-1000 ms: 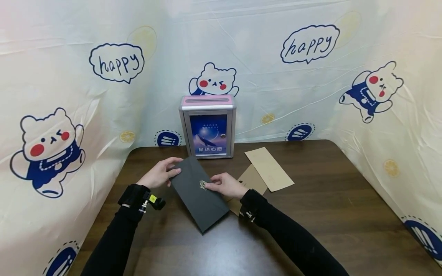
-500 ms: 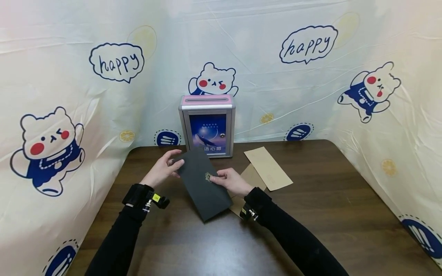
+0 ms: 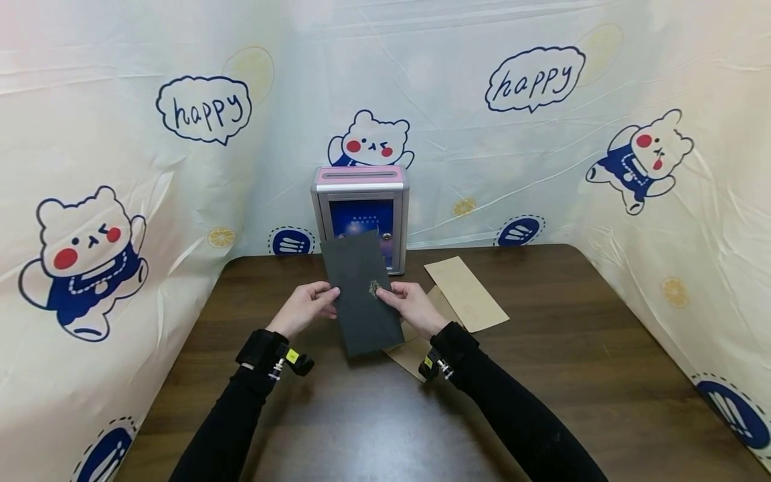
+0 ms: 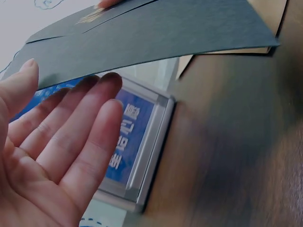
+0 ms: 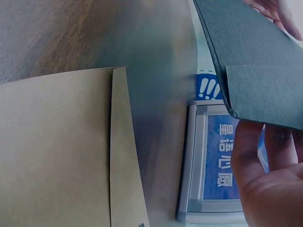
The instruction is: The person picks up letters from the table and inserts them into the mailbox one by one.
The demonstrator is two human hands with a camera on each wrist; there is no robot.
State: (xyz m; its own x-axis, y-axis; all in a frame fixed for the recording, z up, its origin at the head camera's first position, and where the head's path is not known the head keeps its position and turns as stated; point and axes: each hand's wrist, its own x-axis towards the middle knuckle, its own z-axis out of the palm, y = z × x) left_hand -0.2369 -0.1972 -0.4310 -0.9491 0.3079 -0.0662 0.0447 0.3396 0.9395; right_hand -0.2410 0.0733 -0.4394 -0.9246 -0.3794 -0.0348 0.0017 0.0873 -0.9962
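A dark grey envelope [image 3: 360, 301] with a gold emblem is held tilted above the table, in front of a metal-framed box [image 3: 359, 175] with a pink slotted top. My right hand [image 3: 415, 308] pinches the envelope's right edge, thumb on the front beside the emblem and fingers behind. At the left edge, my left hand [image 3: 306, 308] has its thumb close to the paper; in the left wrist view its fingers extend fairly straight below the envelope [image 4: 156, 42]. Whether that thumb presses the paper I cannot tell. The envelope covers the lower part of the box's blue picture.
To the right, a pale tan envelope [image 3: 466, 294] overlaps a browner kraft envelope [image 3: 415, 351], partly hidden by my right hand and wrist. Both lie on the dark wooden table [image 3: 542, 348]. A printed curtain [image 3: 458, 134] surrounds the table's back and sides.
The grey envelope has risen toward the box and turned more upright, now covering part of its picture. My left hand has moved right and down its left edge; my right hand has shifted slightly up and right.
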